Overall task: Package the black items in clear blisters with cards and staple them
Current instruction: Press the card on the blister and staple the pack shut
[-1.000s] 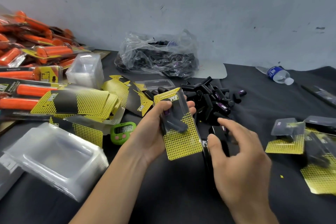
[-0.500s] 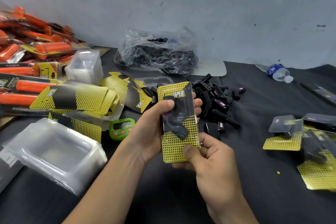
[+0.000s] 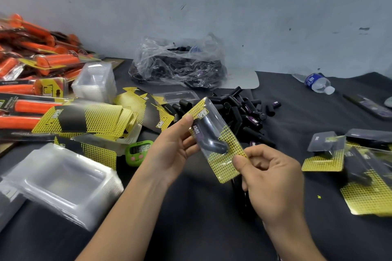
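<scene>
Two hands: left hand (image 3: 174, 150) and right hand (image 3: 273, 178) both gripping one blister pack (image 3: 216, 144), raised over the black table (image 3: 191, 207) and tilted, top end toward the far left.
Left grip: thumb on the front, fingers behind, pinching the upper left edge.
Right grip: thumb on the front of the lower corner, fingers curled behind, pinching it.
Pack contents: one bent black item (image 3: 212, 140) inside the clear bubble, yellow dotted card (image 3: 224, 167) behind it, "TAPER" legible along the side; staples too small to tell.
Loose black items (image 3: 244, 110): heaped on the table just beyond the held pack, some with purple labels.
Plastic bag (image 3: 180, 63): clear, crumpled, by the wall, holding more black pieces.
Large clear blisters (image 3: 59, 182): nested stack at the near left, hollow side up.
Small clear blisters (image 3: 95, 82): taller nested stack farther back on the left.
Card pile (image 3: 84, 118): yellow and black, fanned out between the two blister stacks.
Finished packs (image 3: 324, 152): several overlapping at the right, each with a dark piece under clear plastic.
Green timer (image 3: 137, 151): on the table, just left of the left wrist.
Water bottle (image 3: 318, 82): on its side, far right.
Orange-handled packs (image 3: 31, 65): piled at the far left.
</scene>
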{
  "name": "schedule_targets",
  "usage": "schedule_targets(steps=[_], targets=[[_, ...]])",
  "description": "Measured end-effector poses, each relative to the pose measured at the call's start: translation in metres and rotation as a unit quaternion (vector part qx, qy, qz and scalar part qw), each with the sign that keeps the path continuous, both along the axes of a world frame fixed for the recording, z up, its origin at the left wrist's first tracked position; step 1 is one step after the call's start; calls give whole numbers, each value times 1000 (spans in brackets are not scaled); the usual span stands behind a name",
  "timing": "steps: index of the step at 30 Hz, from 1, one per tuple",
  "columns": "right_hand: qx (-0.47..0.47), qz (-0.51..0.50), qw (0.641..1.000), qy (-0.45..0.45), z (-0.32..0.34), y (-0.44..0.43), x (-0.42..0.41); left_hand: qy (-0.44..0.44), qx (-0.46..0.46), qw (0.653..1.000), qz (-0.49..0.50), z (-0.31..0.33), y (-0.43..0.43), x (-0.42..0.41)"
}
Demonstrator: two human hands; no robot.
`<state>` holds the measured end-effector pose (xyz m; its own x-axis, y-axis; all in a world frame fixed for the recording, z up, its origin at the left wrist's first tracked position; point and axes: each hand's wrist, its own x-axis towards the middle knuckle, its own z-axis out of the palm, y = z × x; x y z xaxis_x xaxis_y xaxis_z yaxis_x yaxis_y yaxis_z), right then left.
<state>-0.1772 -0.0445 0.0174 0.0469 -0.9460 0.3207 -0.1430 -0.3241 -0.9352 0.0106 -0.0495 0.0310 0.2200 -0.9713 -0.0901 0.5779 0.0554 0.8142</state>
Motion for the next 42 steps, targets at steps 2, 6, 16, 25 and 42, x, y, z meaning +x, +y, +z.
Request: schedule_targets(steps=[2, 6, 16, 25, 42], targets=[[4, 24, 1000, -7, 1, -1, -2, 9, 7, 1000, 6, 0, 0, 1], [32, 54, 996, -60, 2, -5, -6, 50, 26, 998, 38, 0, 1, 6], [17, 34, 987, -157, 7, -8, -14, -134, 33, 990, 38, -6, 1, 14], [31, -1, 995, -97, 1, -15, -14, -125, 50, 986, 94, -12, -4, 9], [159, 22, 951, -264, -2, -33, -27, -55, 15, 998, -20, -19, -7, 14]])
